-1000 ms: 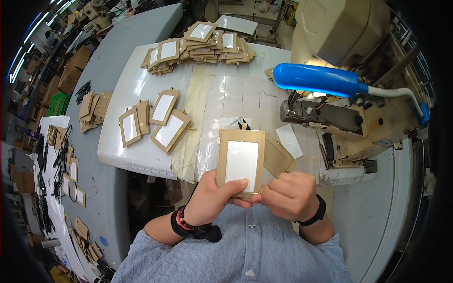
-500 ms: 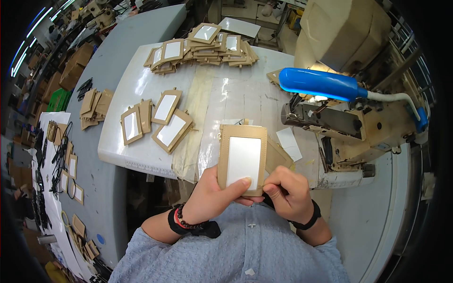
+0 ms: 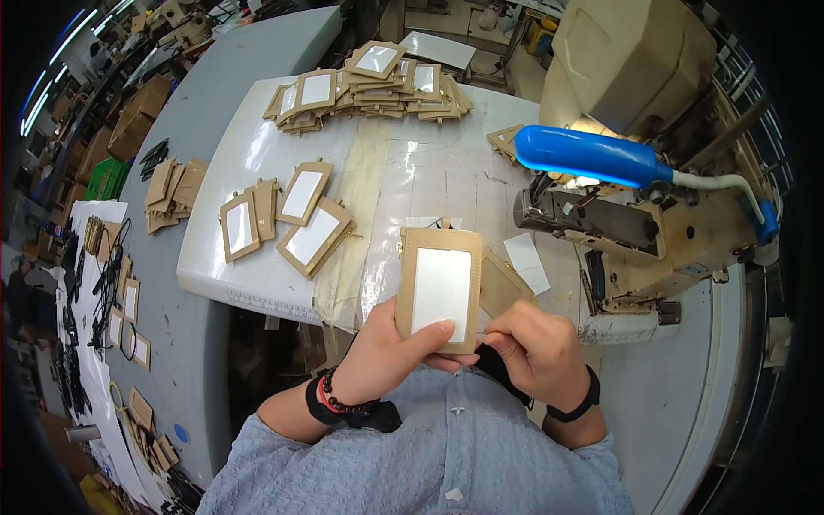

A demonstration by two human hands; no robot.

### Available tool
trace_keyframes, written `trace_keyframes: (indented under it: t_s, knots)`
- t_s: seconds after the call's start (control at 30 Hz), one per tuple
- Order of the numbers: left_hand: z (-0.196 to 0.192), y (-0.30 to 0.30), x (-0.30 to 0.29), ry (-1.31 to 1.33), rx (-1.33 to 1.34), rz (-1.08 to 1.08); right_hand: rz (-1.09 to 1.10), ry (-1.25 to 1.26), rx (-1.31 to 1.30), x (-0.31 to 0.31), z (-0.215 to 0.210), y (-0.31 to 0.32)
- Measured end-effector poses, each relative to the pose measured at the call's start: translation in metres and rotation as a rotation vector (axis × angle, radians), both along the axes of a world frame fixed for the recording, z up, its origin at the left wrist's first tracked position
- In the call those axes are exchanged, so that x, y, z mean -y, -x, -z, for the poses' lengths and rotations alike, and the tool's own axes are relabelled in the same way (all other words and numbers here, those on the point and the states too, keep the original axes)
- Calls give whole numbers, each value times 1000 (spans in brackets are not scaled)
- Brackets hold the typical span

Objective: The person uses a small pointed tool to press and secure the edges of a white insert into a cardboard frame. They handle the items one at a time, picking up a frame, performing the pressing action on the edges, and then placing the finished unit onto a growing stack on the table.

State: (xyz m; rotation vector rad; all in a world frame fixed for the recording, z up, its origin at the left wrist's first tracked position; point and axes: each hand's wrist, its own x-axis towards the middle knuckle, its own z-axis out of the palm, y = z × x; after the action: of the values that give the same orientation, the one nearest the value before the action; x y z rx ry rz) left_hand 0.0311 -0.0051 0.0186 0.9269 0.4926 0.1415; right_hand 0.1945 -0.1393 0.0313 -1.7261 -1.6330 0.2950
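Tube lights (image 3: 34,113) glow beyond a long grey table (image 3: 176,300).

We class the tan rectangular leather-look holder (image 3: 438,290) as matt, with a smooth white rectangular panel (image 3: 444,281), and the white rectangular slip (image 3: 526,262) as smooth, paper-like stock. We note a glossy, light-reflecting finish on the pale smooth-topped worktable (image 3: 236,154), creased clear plastic film (image 3: 408,163) over its middle, and a matt grey tabletop (image 3: 262,60) beyond. We record glossy plastic on the blue elongated lamp (image 3: 592,156), worn dark metal on the sewing-machine arm (image 3: 588,219), and crinkled cloth on the blue-grey shirt (image 3: 412,455).
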Motion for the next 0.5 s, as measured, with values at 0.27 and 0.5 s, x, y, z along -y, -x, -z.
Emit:
trace_keyframes:
  t_s: [0.27,0.5]
  knots:
    - [6,0,-1,11,31,-56,221,-500,-562,53,-19,-7]
    - [8,-2,0,0,0,-70,-495,-1076,-670,76,-85,-11]
